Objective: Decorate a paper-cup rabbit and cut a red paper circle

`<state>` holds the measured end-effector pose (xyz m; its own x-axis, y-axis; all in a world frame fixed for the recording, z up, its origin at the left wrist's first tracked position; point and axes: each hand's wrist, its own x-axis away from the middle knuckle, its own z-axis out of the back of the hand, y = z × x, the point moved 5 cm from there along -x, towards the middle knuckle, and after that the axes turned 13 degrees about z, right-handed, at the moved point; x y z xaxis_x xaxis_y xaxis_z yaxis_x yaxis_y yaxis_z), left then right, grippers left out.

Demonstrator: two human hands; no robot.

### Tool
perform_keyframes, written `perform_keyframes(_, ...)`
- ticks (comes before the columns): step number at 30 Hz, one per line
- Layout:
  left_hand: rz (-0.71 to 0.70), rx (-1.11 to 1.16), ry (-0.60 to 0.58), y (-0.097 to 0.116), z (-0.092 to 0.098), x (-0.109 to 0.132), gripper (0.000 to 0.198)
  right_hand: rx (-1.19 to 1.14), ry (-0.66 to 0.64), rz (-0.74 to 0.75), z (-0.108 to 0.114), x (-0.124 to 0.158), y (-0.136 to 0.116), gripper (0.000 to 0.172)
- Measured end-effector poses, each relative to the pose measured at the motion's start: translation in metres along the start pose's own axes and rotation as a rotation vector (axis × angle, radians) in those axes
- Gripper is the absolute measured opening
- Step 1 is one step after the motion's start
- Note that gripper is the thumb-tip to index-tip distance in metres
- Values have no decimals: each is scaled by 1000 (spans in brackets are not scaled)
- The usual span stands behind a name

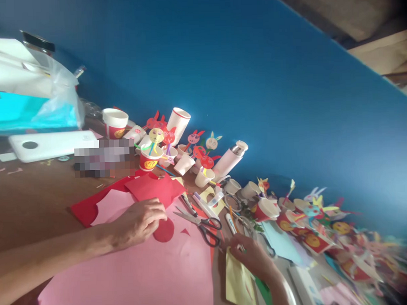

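Fingers curled in and pressed together, my left hand (139, 223) is at the upper left edge of a red paper circle (164, 231) on a large pink paper sheet (134, 279). Whether it pinches anything is hidden. To the right, my right hand (252, 255) has its thumb and fingers closed at the lower end of a white pen (230, 223), over a pale yellow paper (239, 282). Between the hands lie black-handled scissors (206, 226), blades spread and pointing left. A small red paper triangle (185, 232) rests near them.
Red paper (154, 187) lies behind my left hand. Along the blue wall (200, 59) stand paper cups (150, 159) with paper animal faces, and a tilted pink flask (228, 160). A white power bank (53, 145) sits at left. More cups and crafts crowd the right.
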<state>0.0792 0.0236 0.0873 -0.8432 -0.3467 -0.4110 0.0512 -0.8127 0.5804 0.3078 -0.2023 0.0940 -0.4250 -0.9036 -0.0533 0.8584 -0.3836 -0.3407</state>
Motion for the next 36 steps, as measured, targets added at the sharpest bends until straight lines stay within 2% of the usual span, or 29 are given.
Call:
perform_keyframes(2, 19, 18, -24, 0, 0, 0, 27, -83, 4, 30, 11, -3, -8, 12)
perform_keyframes(5, 91, 113, 5, -6, -1, 0, 22, -176, 67, 46, 29, -13, -17, 9)
perform_keyframes(8, 266, 242, 11, -13, -2, -1, 21, -275, 156, 80, 40, -30, -30, 11)
perform_keyframes(10, 390, 328, -7, -16, -1, -2, 24, -346, 200, 115, 41, -43, -46, 22)
perform_keyframes(12, 479, 386, -56, -16, 0, -3, 27, -407, 229, 162, 38, -55, -68, 24)
perform_keyframes(16, 589, 488, -147, -16, 1, -5, 33, -515, 268, 239, 22, -72, -116, 12)
perform_keyframes(21, 615, 784, -220, -12, 4, -6, 45, -675, 233, 249, -10, -82, -152, 18)
perform_keyframes(23, 643, 930, -281, -11, 1, -5, 43, -724, 234, 236, -18, -84, -160, 15)
perform_keyframes(25, 693, 990, -293, -14, -3, -4, 36, -749, 258, 212, -21, -84, -166, 13)
perform_keyframes(29, 739, 974, -248, -26, -11, -3, 37, -767, 335, 165, -22, -83, -169, 15)
perform_keyframes(34, 734, 985, -344, -21, -11, -2, 41, -815, 339, 130, -34, -86, -160, 21)
perform_keyframes(36, 723, 973, -341, -18, -7, -3, 41, -846, 324, 121, -41, -87, -156, 23)
